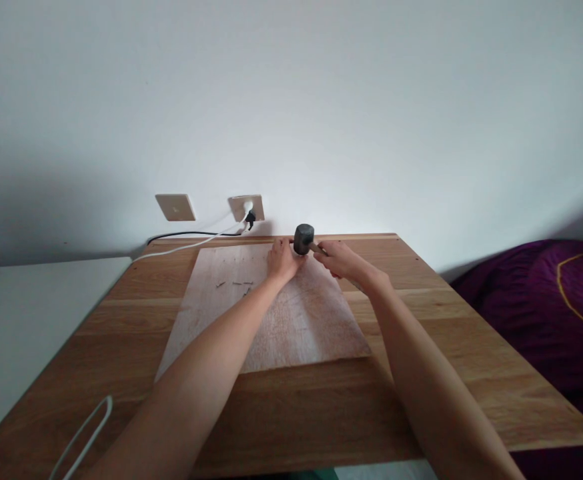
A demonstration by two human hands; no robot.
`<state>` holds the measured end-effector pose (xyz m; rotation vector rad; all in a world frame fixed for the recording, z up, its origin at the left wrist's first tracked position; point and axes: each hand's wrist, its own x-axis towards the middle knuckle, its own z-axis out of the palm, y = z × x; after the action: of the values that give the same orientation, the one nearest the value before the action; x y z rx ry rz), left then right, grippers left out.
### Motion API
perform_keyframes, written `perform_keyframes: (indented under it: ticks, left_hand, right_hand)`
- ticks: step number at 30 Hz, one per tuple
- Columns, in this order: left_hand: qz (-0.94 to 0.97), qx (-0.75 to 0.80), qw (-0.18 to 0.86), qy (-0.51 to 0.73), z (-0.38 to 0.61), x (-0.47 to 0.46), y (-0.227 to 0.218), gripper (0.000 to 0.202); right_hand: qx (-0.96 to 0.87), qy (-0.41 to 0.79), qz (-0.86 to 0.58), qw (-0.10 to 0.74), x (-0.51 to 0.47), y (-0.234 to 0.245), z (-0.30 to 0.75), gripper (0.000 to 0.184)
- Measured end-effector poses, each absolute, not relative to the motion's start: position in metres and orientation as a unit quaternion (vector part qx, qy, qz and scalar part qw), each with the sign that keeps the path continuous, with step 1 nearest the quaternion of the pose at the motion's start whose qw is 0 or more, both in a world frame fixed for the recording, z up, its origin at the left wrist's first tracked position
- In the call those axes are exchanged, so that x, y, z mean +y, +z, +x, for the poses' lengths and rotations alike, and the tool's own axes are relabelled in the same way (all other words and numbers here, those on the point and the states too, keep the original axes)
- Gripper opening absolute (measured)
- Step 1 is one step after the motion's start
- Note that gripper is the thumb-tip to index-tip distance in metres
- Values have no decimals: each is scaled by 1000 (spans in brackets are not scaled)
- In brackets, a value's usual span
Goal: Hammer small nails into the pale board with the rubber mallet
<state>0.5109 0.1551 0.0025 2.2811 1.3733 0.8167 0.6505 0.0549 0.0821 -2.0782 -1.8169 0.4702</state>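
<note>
Mallet [304, 239], right fingers [325, 245] wrapped round handle [317, 249], left fingers [275, 251] curled on board [301, 327]

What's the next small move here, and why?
Probably raise the mallet slightly with the right hand before any strike: in this view its head sits right beside the left hand, which is near the far edge of the board, and whatever that hand may pinch is too small to make out.
</note>
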Motion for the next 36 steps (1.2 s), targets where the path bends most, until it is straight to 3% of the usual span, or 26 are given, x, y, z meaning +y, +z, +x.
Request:
perform_keyframes:
  ticks: [7, 22, 26, 29, 32, 36]
  left_hand:
    - [812, 492, 170, 264, 511, 155, 5, 14]
    - [825, 477, 162, 256, 513, 157, 1, 14]
    - [810, 475, 182, 292, 512, 158, -1, 40]
    - [808, 466, 184, 311, 512, 158, -1, 46]
    - [807, 476, 179, 300, 512, 157, 0, 39]
    - [810, 486, 177, 278, 512, 157, 2, 16]
  right_hand:
    - [-612, 162, -743, 217, 54, 81, 661, 16]
    - [-618, 124, -736, 245, 54, 88, 653, 17]
    - [-613, 98, -741, 256, 56, 88, 647, 19]
    - [-634, 126, -737, 199, 58, 81, 648, 18]
    - [-640, 140, -738, 162, 59, 76, 652, 18]
    - [-623, 114, -752, 183, 58, 80, 655, 18]
